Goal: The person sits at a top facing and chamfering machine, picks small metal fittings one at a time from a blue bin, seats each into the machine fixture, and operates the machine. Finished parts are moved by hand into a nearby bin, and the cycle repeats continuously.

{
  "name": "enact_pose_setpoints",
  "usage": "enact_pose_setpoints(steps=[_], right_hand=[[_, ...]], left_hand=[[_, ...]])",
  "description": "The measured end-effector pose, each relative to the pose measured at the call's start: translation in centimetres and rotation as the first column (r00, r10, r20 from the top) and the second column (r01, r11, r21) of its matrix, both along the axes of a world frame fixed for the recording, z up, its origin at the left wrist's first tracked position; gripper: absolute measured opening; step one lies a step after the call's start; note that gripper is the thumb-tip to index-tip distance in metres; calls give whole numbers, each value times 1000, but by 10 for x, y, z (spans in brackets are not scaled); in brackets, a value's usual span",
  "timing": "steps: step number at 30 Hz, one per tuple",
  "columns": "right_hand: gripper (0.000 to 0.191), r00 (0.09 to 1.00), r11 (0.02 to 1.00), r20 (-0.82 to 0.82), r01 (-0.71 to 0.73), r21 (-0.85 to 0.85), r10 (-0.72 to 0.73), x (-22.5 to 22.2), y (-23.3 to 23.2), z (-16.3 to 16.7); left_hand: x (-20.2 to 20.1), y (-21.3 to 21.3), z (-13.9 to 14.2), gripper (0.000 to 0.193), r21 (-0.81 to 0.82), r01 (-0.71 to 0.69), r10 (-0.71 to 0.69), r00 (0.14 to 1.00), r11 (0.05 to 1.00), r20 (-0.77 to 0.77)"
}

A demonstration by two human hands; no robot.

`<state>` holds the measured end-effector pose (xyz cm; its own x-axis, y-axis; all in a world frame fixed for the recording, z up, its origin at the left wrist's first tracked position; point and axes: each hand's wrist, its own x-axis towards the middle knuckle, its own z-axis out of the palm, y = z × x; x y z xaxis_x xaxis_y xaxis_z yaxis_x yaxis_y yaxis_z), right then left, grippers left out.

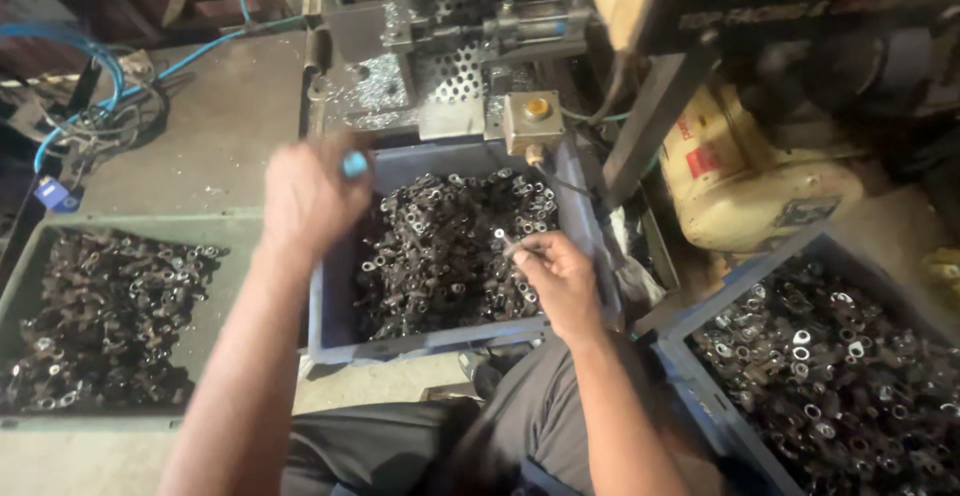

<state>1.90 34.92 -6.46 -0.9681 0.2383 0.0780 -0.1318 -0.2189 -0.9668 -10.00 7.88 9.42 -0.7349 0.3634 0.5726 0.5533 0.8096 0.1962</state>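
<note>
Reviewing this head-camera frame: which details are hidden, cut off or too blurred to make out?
- Left hand: motion-blurred; the blue-tipped object it holds can't be identified.
- Right hand: the small metal part in its fingers is too small to tell its shape.
- Right blue crate: cut off by the frame edge.
- Machine: top cropped.

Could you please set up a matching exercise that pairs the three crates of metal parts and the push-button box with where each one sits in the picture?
Things:
1. Grey-green tray of dark metal parts
2. Blue crate below both hands
3. Blue crate with shiny rings
4. Small box with yellow button

Places:
A. Lower right corner
B. On the machine, above the middle crate
C. Far left
D. Centre, in front of the person

Pairs: 1-C, 2-D, 3-A, 4-B

The left hand grips a light blue knob; the right hand holds one small metal part.
</note>
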Motion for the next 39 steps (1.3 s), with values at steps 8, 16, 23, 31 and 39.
enact_pose_setpoints(steps=[8, 16, 23, 31, 39], right_hand=[[13, 999, 996, -2, -50, 68, 50, 2, 1, 4], [13, 995, 996, -48, -87, 30, 88, 1, 0, -5], [12, 994, 995, -47, -94, 43, 96, 3, 1, -4], [12, 994, 992, -47, -99, 78, 103, 2, 1, 1], [16, 997, 997, -43, -57, 57, 59, -4, 0, -8]], left_hand=[[-74, 51, 60, 18, -331, -141, 98, 985, 933, -144], [-97, 75, 63, 13, -442, -134, 50, 979, 887, -196], [-96, 77, 63, 9, -462, -161, 89, 981, 872, -175], [-122, 61, 47, 13, -316, -49, 25, 996, 948, -81], [-57, -17, -51, 19, 667, -78, -309, 843, 741, 441]])
